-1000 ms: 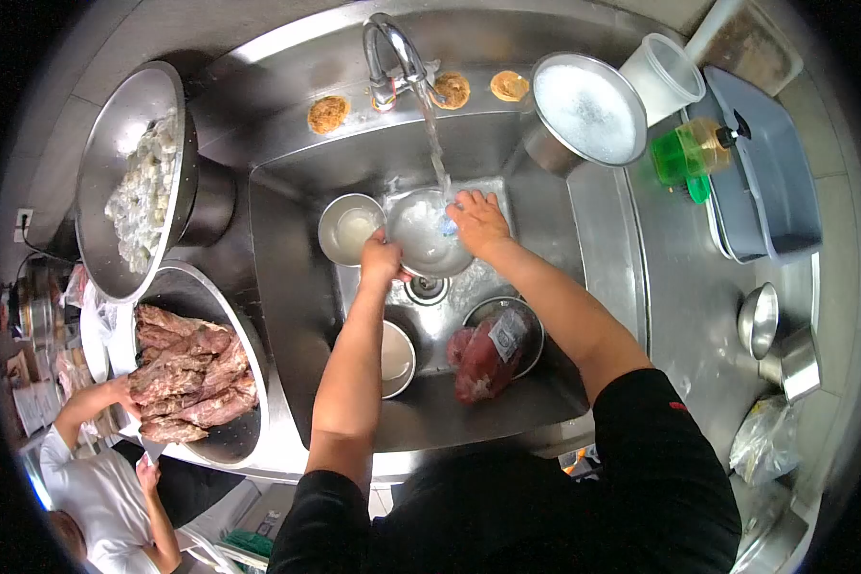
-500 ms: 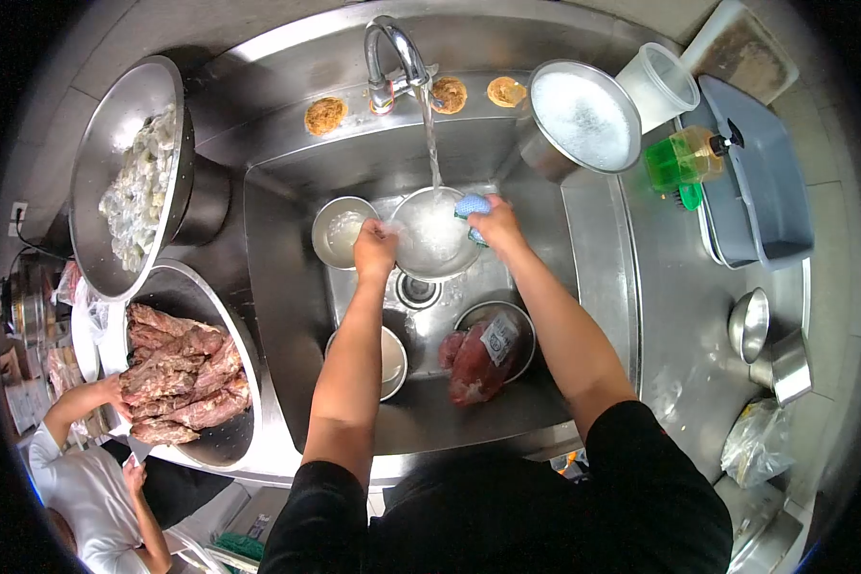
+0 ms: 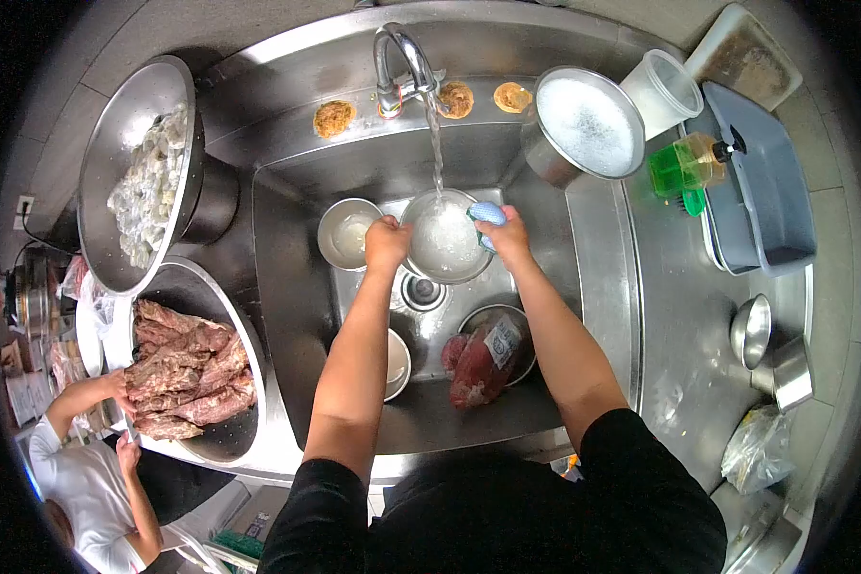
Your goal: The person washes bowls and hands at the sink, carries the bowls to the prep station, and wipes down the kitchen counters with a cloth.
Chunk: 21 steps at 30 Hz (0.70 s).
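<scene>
Water from the faucet point(image 3: 404, 72) runs into a round metal bowl point(image 3: 442, 256) in the sink. My left hand point(image 3: 387, 243) is closed on the bowl's left rim. At the opposite rim, my right hand point(image 3: 509, 239) grips a blue patterned sponge point(image 3: 488, 212). A smaller metal bowl point(image 3: 333, 230) with some water stands just left of my left hand. Nearer to me, packaged red meat point(image 3: 480, 368) with a label leans in another bowl point(image 3: 518, 316). One more pale container point(image 3: 398, 365) is partly hidden behind my left forearm.
On the left are a large bowl of shrimp-like pieces point(image 3: 148, 191) and a basin of meat cuts point(image 3: 187, 373), with a co-worker's hand point(image 3: 115, 390) at it. A pot of suds point(image 3: 591, 122), a green soap bottle point(image 3: 681, 165) and a grey tub point(image 3: 765, 182) stand right.
The whole view has shifted slightly. My left hand, blurred before, is now sharp at the bowl's rim. The sponge stays by the right rim. The co-worker's lower hand has moved up.
</scene>
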Available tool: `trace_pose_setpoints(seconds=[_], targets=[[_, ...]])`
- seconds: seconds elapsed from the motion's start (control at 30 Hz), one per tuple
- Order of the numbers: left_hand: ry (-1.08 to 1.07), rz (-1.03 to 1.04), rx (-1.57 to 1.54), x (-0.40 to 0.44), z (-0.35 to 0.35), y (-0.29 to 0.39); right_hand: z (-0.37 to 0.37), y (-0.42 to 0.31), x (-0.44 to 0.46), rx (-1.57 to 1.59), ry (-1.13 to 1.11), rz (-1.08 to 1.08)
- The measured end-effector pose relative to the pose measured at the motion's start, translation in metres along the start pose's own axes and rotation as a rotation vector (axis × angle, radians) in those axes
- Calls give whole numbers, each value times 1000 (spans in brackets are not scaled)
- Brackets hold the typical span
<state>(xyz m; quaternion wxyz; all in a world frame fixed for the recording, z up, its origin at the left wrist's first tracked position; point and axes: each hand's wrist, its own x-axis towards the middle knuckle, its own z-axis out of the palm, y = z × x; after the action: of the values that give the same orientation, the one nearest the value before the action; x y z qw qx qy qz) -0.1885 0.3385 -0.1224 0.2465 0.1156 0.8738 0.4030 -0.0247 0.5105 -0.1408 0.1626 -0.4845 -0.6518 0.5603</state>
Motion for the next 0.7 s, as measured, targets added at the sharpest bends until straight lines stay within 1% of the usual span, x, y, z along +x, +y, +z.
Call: trace_pose_setpoints(seconds=[0.03, 0.1, 0.17, 0.2, 0.27, 0.3, 0.33, 0.37, 0.4, 0.47, 0.5, 0.53, 0.57, 0.6, 0.63, 0.7], targets=[[47, 98, 58, -5, -3, 6, 2, 4, 1, 3, -4, -1], [98, 140, 73, -13, -4, 13, 7, 7, 1, 228, -70, 129], [302, 260, 147, -17, -5, 15, 14, 7, -5, 235, -61, 137], [304, 259, 149, -17, -7, 14, 17, 9, -7, 236, -47, 145], [240, 125, 163, -15, -12, 14, 20, 11, -8, 214, -47, 108], [240, 125, 162, -13, -12, 10, 21, 10, -9, 191, -44, 74], [224, 179, 205, -11, -11, 6, 20, 10, -8, 191, -42, 76], [205, 230, 248, -12, -10, 0, 17, 10, -6, 100, -17, 20], [203, 227, 247, -8, -9, -9, 15, 7, -5, 9, 6, -41], [-33, 65, 127, 3, -6, -18, 5, -6, -2, 19, -27, -14], [-32, 71, 122, 0, -8, -10, 0, -12, 0, 32, -58, 16], [-17, 55, 49, -6, -12, 2, -3, -14, 1, 33, -54, 12], [-1, 35, -21, -13, -17, 12, -5, -15, 0, 159, -52, 90], [-1, 34, -18, -13, -18, 13, -6, -15, -2, 286, -53, 170], [38, 66, -18, -12, -20, 12, -7, -16, -3, 289, -57, 175], [81, 101, -13, -15, -23, 14, -8, -20, -3, 429, -190, 200]])
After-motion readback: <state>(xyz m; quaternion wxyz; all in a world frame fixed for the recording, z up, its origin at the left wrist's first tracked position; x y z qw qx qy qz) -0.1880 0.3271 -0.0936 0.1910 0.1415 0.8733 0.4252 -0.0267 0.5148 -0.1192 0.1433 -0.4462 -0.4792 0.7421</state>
